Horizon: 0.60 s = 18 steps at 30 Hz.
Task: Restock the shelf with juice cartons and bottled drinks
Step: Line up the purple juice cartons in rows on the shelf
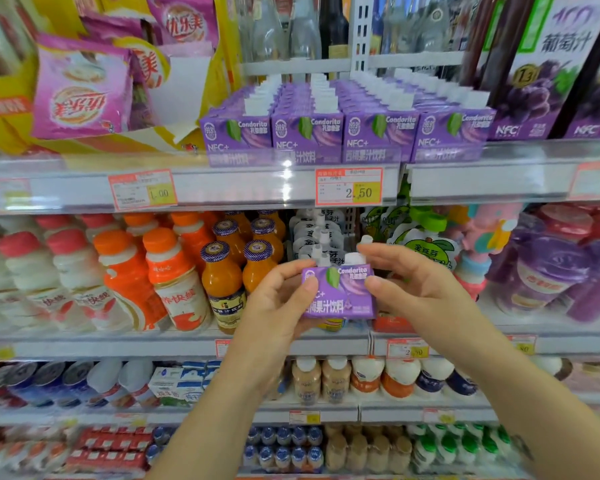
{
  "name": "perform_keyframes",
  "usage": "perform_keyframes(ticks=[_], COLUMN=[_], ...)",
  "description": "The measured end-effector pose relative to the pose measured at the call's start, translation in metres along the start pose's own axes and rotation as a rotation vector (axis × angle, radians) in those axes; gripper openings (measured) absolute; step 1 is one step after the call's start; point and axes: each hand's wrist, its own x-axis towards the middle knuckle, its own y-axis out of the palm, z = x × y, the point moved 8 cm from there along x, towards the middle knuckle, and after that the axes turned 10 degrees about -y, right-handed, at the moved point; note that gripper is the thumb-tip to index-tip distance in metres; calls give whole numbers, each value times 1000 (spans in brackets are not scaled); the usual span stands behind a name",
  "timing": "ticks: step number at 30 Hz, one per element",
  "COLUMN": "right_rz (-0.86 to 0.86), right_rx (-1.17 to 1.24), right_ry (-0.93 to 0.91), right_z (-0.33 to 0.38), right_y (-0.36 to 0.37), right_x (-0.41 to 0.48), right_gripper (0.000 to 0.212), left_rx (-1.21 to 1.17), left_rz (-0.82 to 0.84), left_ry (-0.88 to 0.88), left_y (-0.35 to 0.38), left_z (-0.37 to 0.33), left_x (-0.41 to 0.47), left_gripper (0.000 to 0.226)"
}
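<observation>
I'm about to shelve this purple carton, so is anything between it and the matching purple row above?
The purple carton is below the clear front rail, so it must lift over that, and all four purple rows look full at the front.

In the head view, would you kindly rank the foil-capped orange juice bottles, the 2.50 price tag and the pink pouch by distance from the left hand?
1. The foil-capped orange juice bottles, just left of the left hand.
2. The 2.50 price tag, on the shelf edge above.
3. The pink pouch, far upper left.

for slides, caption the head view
The left hand and right hand hold a purple juice carton below matching cartons on the shelf.
</observation>
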Motion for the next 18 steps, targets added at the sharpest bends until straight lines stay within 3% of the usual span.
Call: perform_keyframes(ticks=[3,9,18], right_rz=[55,149,87], right_rx=[9,-306,-789], right_ry=[-55,-324,-773], right_z=[18,89,196], right_y=[-1,-10,-11], right_x=[8,34,75], right_gripper=[46,44,30], left_rx=[88,290,726], left_rz=[28,99,-26], left_ry=[145,451,1059], left_y=[0,11,23], left_z=[-30,-109,-218], left_x=[-1,-14,-39], left_gripper=[36,47,47])
